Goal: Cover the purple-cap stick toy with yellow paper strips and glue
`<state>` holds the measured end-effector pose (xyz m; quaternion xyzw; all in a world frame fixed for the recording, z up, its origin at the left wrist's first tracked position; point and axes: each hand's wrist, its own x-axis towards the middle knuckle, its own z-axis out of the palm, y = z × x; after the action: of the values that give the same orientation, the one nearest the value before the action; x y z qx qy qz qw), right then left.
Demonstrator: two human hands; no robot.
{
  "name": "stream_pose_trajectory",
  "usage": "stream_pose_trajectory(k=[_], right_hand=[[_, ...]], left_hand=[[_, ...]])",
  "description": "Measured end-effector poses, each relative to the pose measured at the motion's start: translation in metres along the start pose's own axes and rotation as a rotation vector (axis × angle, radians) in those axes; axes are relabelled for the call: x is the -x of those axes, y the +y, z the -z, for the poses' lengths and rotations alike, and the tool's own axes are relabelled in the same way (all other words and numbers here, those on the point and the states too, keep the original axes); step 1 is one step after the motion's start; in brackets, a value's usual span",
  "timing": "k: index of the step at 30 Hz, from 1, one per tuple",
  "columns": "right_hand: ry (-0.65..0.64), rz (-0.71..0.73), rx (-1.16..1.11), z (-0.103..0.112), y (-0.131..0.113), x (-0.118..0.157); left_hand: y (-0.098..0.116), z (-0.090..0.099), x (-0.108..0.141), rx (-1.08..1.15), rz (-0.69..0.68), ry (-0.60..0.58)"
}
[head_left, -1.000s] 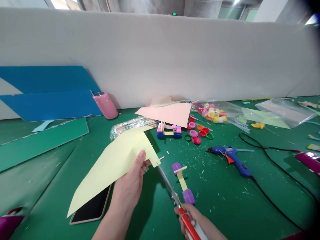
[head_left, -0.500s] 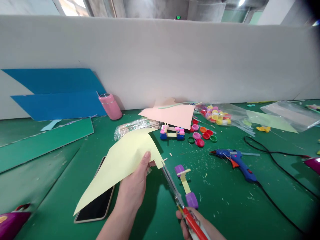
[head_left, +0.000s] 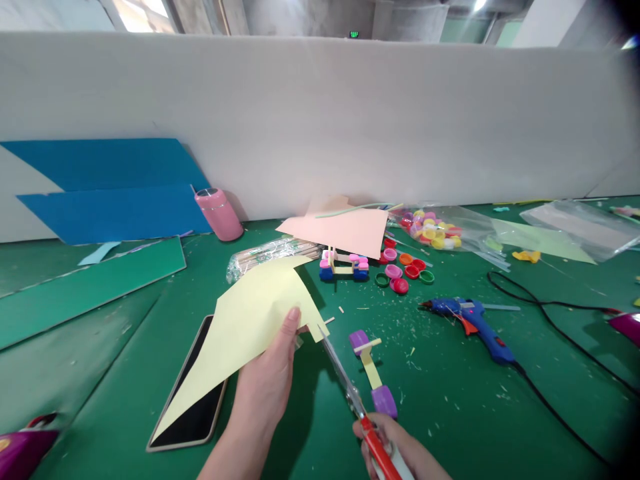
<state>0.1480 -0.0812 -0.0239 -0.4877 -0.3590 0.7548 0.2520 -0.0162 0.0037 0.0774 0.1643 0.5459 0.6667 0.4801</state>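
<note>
A pale yellow paper sheet (head_left: 250,313) is pinched in my left hand (head_left: 267,373), thumb on top and fingers mostly hidden beneath. My right hand (head_left: 395,447) is closed around the red-handled scissors (head_left: 373,437), whose blade tips meet the sheet's lower right corner. Just right of the blades lies a purple-ended piece (head_left: 371,370) with a yellow strip between its two ends. Beyond the sheet stands a small pink and blue assembly (head_left: 344,267). Part of a phone (head_left: 195,413) shows beneath the sheet's left side.
A blue glue gun (head_left: 473,320) with a black cord lies at right. Coloured rings (head_left: 413,270), pink paper (head_left: 340,230), wrapped sticks (head_left: 270,255) and a pink bottle (head_left: 219,215) are farther back. Blue boards (head_left: 120,213) lean against the white partition (head_left: 320,120).
The scissor blades have gone from slightly parted to nearly closed at the paper's corner, and their tips have shifted slightly left. My left hand still holds the sheet.
</note>
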Motion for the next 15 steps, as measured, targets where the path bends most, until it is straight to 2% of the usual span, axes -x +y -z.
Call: stream_pose_trajectory(k=[2, 5, 15], right_hand=[[0.018, -0.059, -0.011, -0.002, -0.006, 0.001], [-0.030, -0.107, -0.025, -0.003, -0.017, 0.003], [-0.032, -0.126, -0.097, -0.009, -0.030, 0.011]], left_hand=[[-0.001, 0.001, 0.000, -0.007, -0.012, -0.006], [-0.003, 0.004, -0.002, -0.002, -0.011, -0.013], [-0.002, 0.003, 0.000, 0.051, 0.002, -0.001]])
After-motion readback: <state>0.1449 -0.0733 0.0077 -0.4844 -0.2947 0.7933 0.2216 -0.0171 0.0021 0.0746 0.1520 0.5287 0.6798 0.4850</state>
